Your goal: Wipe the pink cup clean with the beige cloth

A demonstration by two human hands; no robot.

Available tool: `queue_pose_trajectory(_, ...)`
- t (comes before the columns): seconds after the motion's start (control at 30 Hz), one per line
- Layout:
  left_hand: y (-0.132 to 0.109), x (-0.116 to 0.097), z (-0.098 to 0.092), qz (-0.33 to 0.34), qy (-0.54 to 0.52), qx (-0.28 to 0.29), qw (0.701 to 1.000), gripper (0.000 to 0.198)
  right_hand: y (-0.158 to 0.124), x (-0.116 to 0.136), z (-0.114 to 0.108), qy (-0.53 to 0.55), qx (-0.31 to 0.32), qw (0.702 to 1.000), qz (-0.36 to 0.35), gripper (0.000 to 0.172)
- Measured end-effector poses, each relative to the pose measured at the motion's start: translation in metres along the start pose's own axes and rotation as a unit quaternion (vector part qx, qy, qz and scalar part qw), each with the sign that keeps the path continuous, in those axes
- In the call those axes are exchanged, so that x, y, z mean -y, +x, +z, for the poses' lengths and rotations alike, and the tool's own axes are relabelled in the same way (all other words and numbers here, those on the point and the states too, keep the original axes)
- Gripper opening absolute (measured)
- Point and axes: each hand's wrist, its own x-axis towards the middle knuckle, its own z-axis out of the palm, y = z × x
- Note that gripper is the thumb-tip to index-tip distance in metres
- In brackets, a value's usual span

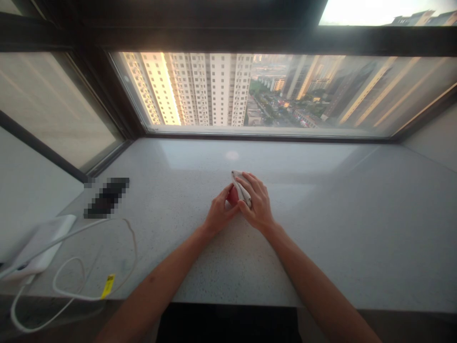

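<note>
On the pale grey speckled stone sill (357, 247): we see both bare hands meeting around mid-surface, forearms coming in over the front edge; prob. so the stone can back up the hold.

Left hand (218, 212): thumb & index curve round a small red smooth-looking object (233, 196), pinching it from its left & near side; we'd say this hand does the steadying. Other fingers mostly hidden, can't tell.

Right hand (260, 202): fingers side by side, nearly pressed together, laid over a folded off-white fabric cloth (243, 188); thumb bent in at its lower corner, prob. to stop it slipping.

Red object: btwn the hands, left of the cloth & partly under it; exact shape hidden, so we can't ID it.

White slab-shaped plastic box (46, 243): far left by the wall, w/ a thin white cable (76, 295) plugged in; off to the side, prob. to leave elbow room.

Yellow tag (108, 287): on the cable, near the sill's front edge.

Black pixelated flat item (107, 197): beyond the box, well apart from the hands; details n/a.
</note>
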Motion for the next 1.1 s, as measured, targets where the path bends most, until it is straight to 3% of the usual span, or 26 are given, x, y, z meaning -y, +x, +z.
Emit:
queue_pose_trajectory(0.2, 0.001, -0.006, 0.0, -0.016, 0.008, -0.004, 1.0, 0.062, 0.004, 0.004, 0.0, 0.023, -0.016, 0.999, 0.018, 0.051)
queue_pose_trajectory(0.37, 0.002, -0.007, -0.001, -0.022, -0.004, 0.004, 1.0, 0.059, 0.016, 0.008, -0.011, 0.011, 0.051, 0.998, 0.026, 0.05)
queue_pose_trajectory(0.63, 0.0, -0.002, 0.0, -0.024, -0.043, 0.021, 0.999, 0.069, 0.034, -0.013, -0.047, 0.062, 0.253, 0.965, -0.003, 0.101)
queue_pose_trajectory(0.83, 0.002, -0.002, -0.002, -0.03, -0.028, 0.016, 0.999, 0.069, 0.05, -0.015, -0.042, -0.001, 0.258, 0.966, 0.005, 0.115)
queue_pose_trajectory(0.93, 0.001, -0.003, -0.001, -0.048, -0.02, 0.015, 0.999, 0.065, 0.055, -0.013, -0.03, -0.015, 0.231, 0.972, 0.042, 0.105)
queue_pose_trajectory(1.1, 0.001, -0.005, 0.0, -0.047, -0.004, 0.011, 0.999, 0.045, 0.054, -0.008, -0.012, -0.014, 0.169, 0.981, 0.091, 0.045)
